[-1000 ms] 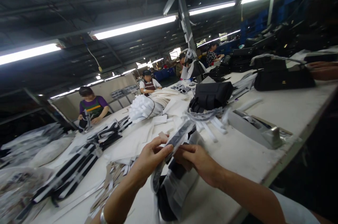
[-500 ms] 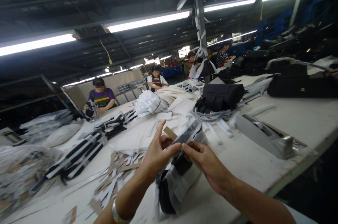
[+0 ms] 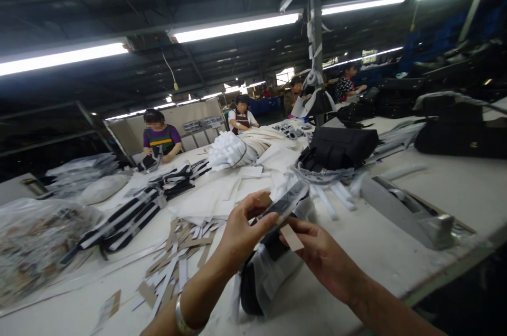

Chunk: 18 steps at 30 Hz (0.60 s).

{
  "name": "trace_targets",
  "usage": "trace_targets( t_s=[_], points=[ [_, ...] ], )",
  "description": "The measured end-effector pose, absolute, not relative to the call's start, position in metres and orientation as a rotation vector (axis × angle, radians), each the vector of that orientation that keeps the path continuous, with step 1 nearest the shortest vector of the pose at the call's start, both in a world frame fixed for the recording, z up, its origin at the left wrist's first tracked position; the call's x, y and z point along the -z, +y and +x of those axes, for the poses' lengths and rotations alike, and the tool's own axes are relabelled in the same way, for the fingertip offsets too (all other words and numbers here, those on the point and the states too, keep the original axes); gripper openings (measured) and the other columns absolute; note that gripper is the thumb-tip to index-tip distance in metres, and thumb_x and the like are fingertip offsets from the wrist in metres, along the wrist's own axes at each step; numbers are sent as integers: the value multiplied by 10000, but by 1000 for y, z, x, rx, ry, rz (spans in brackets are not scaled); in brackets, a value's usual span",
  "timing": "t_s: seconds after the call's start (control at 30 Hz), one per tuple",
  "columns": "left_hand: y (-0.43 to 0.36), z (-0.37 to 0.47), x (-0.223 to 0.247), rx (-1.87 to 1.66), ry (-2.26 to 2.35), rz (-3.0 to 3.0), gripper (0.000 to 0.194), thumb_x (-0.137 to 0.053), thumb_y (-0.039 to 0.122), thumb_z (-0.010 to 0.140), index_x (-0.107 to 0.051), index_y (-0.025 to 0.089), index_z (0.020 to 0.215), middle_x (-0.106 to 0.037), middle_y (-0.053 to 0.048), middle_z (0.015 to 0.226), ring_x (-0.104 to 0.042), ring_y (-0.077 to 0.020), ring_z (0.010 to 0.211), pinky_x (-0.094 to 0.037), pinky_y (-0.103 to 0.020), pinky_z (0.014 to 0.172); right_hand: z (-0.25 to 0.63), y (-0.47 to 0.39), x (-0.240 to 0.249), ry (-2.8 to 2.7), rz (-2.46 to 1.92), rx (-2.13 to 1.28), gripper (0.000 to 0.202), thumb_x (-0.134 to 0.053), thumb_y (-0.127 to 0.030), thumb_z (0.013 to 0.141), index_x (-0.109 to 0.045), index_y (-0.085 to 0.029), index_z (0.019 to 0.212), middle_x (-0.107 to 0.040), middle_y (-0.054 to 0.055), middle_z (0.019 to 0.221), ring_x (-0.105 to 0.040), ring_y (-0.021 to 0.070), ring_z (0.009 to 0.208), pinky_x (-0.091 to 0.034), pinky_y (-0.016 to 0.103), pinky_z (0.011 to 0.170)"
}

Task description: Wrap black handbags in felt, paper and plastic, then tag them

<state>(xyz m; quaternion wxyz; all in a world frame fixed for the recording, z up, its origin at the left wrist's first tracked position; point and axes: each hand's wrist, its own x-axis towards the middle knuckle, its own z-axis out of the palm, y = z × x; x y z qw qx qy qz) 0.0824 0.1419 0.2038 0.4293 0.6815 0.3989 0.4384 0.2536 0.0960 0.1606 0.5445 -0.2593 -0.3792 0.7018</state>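
In front of me a dark bag (image 3: 250,284) partly wrapped in white sheeting stands on the table. Its dark strap (image 3: 288,202), covered in clear plastic, slants up and away between my hands. My left hand (image 3: 243,225) pinches the strap from the left, thumb on top. With its fingers closed, my right hand (image 3: 322,254) holds a pale cardboard strip (image 3: 292,238) just under the strap's right edge. Another bit of cardboard (image 3: 264,198) shows by my left fingertips; whether both belong to one strip is hidden.
Loose cardboard and white strips (image 3: 178,251) lie to the left, near black-and-white straps (image 3: 130,214). A grey tape dispenser (image 3: 407,214) stands at right. A black bag (image 3: 338,147) and a bundle of white rolls (image 3: 229,151) sit farther back. Several people work beyond.
My right hand has moved slightly down and right, and the pale end of a cardboard strip now shows in it. My left fingers have curled in around the strap. The view has shifted a little left.
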Motion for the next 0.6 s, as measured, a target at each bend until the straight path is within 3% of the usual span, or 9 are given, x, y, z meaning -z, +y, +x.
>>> trace_targets(
  t_s=[0.17, 0.3, 0.6],
  points=[
    [135, 88, -205, -1170, 1034, 1790, 263, -750, 295, 776, -687, 186, 1007, -716, -59, 1043, -668, -237, 998, -506, -351, 930, 235, 97, -159, -870, -614, -1487, 334, -803, -425, 772, -750, -223, 1034, -702, 58, 1064, -614, 243, 1070, -450, 392, 1036],
    [130, 92, -203, -1203, 1062, 1795, 254, -729, 224, 762, -685, 196, 1011, -731, -39, 997, -675, -218, 969, -508, -331, 916, 222, 103, -149, -754, -634, -1379, 288, -802, -455, 766, -706, -196, 849, -678, 41, 927, -624, 231, 986, -508, 378, 961],
    [125, 87, -204, -1193, 1003, 1774, 231, -659, 298, 845, -703, 193, 1047, -739, -36, 978, -684, -218, 944, -521, -291, 855, 213, 115, -137, -791, -700, -1255, 301, -723, -489, 843, -615, -209, 871, -613, 3, 860, -583, 148, 794, -525, 272, 757]
  ],
)
